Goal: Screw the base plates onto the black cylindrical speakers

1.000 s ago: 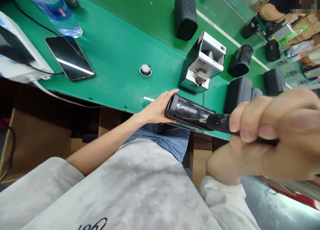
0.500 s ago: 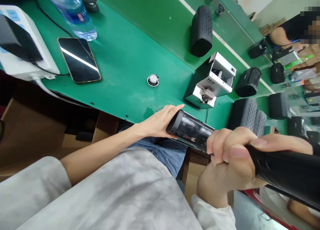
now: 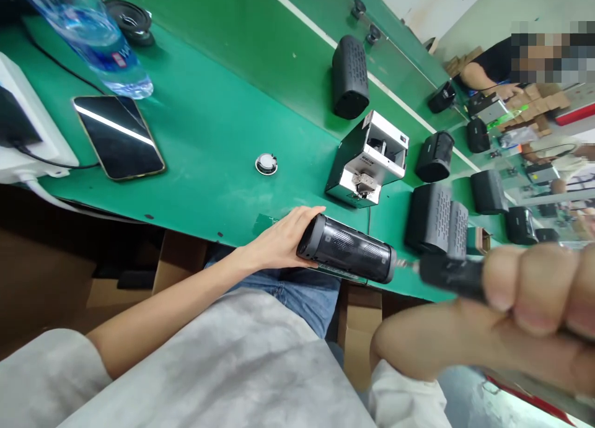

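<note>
My left hand [image 3: 283,237] grips the left end of a black speaker housing [image 3: 351,249] with perforated grilles, held over the table's near edge. In my closed right hand [image 3: 534,316], blurred and near the camera, is a black electric screwdriver [image 3: 453,276]. Its thin bit points left at the housing's right end; whether the two touch I cannot tell. Beyond the housing stands a silver-and-black screw feeder [image 3: 372,161]. A small round metal-and-white part [image 3: 266,163] lies on the green mat.
A phone [image 3: 118,137], a water bottle [image 3: 97,50], a speaker driver [image 3: 129,20] and a white power strip [image 3: 32,149] occupy the left side. Several black speaker housings [image 3: 351,78] stand along the table. A co-worker's arm [image 3: 483,78] shows at far right.
My right hand and the screwdriver have drawn back to the right, away from the housing, exposing its right end and the bit. My left hand keeps its hold. The view has shifted slightly.
</note>
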The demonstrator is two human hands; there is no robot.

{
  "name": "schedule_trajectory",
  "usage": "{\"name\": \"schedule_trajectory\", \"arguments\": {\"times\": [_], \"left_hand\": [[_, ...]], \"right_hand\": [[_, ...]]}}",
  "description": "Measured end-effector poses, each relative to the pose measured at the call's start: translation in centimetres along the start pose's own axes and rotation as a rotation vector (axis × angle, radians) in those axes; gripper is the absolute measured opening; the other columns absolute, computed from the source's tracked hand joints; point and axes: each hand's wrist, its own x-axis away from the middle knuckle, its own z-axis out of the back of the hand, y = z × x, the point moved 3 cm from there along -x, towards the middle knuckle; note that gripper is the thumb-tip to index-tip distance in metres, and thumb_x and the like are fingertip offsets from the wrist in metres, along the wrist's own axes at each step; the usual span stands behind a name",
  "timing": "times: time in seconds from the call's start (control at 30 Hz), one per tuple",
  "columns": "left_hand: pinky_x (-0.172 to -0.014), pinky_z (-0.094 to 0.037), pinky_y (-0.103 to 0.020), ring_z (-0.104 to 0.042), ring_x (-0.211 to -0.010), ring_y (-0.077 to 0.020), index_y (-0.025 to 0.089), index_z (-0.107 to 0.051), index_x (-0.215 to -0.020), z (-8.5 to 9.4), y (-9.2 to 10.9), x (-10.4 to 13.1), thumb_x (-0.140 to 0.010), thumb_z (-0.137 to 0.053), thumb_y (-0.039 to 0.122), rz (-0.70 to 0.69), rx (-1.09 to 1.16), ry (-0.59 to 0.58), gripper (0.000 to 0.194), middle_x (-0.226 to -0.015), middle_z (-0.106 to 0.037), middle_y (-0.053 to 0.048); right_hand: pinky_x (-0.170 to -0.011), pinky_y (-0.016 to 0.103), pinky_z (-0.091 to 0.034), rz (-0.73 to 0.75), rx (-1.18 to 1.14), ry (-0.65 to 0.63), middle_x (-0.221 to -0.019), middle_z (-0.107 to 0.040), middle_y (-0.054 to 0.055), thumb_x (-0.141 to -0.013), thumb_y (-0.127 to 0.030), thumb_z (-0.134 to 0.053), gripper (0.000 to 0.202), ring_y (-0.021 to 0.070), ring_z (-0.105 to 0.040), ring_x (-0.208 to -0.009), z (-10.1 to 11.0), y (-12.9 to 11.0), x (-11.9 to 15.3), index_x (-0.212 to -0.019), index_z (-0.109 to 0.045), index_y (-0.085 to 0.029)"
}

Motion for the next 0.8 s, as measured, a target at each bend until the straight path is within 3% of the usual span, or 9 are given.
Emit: {"name": "schedule_trajectory", "arguments": {"times": [0.07, 0.17, 0.27, 0.33, 0.5, 0.6, 0.7, 0.8], "left_hand": [[-0.122, -0.057, -0.07, -0.059, -0.151, -0.05, 0.032, -0.017, -0.18, 0.0, 0.0, 0.0, -0.081, -0.106, 0.044, -0.009, 0.001, 0.002, 0.134, -0.166, -0.052, -0.023], [-0.123, -0.056, -0.071, -0.058, -0.153, -0.0501, 0.033, -0.018, -0.18, 0.0, -0.1, 0.0, -0.079, -0.108, 0.042, 0.004, 0.008, 0.008, 0.136, -0.168, -0.052, -0.023], [-0.124, -0.056, -0.07, -0.058, -0.153, -0.0495, 0.033, -0.021, -0.18, 0.0, -0.2, 0.1, -0.078, -0.108, 0.042, 0.028, 0.018, 0.003, 0.135, -0.168, -0.053, -0.022], [-0.124, -0.056, -0.07, -0.058, -0.153, -0.0491, 0.033, -0.023, -0.18, 0.1, -0.1, 0.1, -0.078, -0.108, 0.042, 0.038, 0.027, -0.003, 0.133, -0.167, -0.053, -0.022], [-0.127, -0.054, -0.068, -0.057, -0.154, -0.0479, 0.032, -0.025, -0.179, 0.2, 0.0, 0.0, -0.08, -0.106, 0.042, 0.048, 0.039, -0.001, 0.129, -0.165, -0.054, -0.021], [-0.128, -0.053, -0.068, -0.058, -0.153, -0.0476, 0.031, -0.024, -0.179, 0.2, -0.1, -0.1, -0.081, -0.105, 0.044, 0.013, 0.034, 0.009, 0.128, -0.166, -0.053, -0.022], [-0.127, -0.053, -0.067, -0.058, -0.153, -0.0475, 0.029, -0.023, -0.179, 0.1, -0.2, -0.1, -0.083, -0.104, 0.046, -0.01, 0.019, 0.017, 0.127, -0.165, -0.053, -0.022], [-0.127, -0.053, -0.066, -0.057, -0.153, -0.0478, 0.028, -0.023, -0.179, 0.0, -0.4, -0.1, -0.082, -0.105, 0.047, -0.007, 0.004, 0.015, 0.129, -0.167, -0.052, -0.023]], "right_hand": [[-0.049, 0.019, -0.055, 0.113, 0.028, 0.182, -0.066, -0.052, -0.007, -0.102, -0.015, -0.075, 0.032, 0.0047, -0.057, -0.046, 1.2, 1.6, -2.5, -0.071, -0.067, -0.018], [-0.059, 0.017, -0.051, 0.27, 0.047, 0.359, -0.062, -0.05, -0.006, -0.1, 0.0, -0.026, 0.047, 0.0057, -0.065, -0.053, 0.8, 6.2, -5.7, -0.08, -0.066, -0.014], [-0.05, 0.014, -0.05, 0.381, 0.101, 0.506, -0.063, -0.057, -0.011, -0.096, 0.006, -0.047, 0.026, 0.0039, -0.055, -0.041, 0.2, 10.3, -7.3, -0.102, -0.061, -0.014], [-0.047, 0.016, -0.051, 0.369, 0.143, 0.547, -0.065, -0.059, -0.011, -0.094, 0.006, -0.056, 0.025, 0.0033, -0.052, -0.04, 0.4, 11.7, -7.8, -0.109, -0.057, -0.013], [-0.053, 0.015, -0.046, 0.379, 0.119, 0.475, -0.056, -0.052, -0.014, -0.099, -0.001, -0.042, 0.021, 0.0012, -0.05, -0.04, 1.2, 11.3, -7.7, -0.106, -0.057, -0.014], [-0.06, 0.022, -0.046, 0.265, 0.096, 0.456, -0.059, -0.055, -0.009, -0.097, -0.008, -0.027, 0.033, 0.0043, -0.058, -0.046, 1.1, 10.8, -7.5, -0.103, -0.058, -0.016], [-0.058, 0.022, -0.046, 0.227, 0.125, 0.51, -0.057, -0.053, -0.009, -0.096, -0.005, -0.036, 0.025, 0.0046, -0.055, -0.044, 0.6, 10.8, -7.4, -0.101, -0.058, -0.017], [-0.048, 0.015, -0.042, 0.312, 0.112, 0.55, -0.052, -0.047, -0.013, -0.093, 0.002, -0.049, 0.022, 0.0033, -0.046, -0.037, 0.5, 9.6, -7.0, -0.1, -0.06, -0.015]]}}
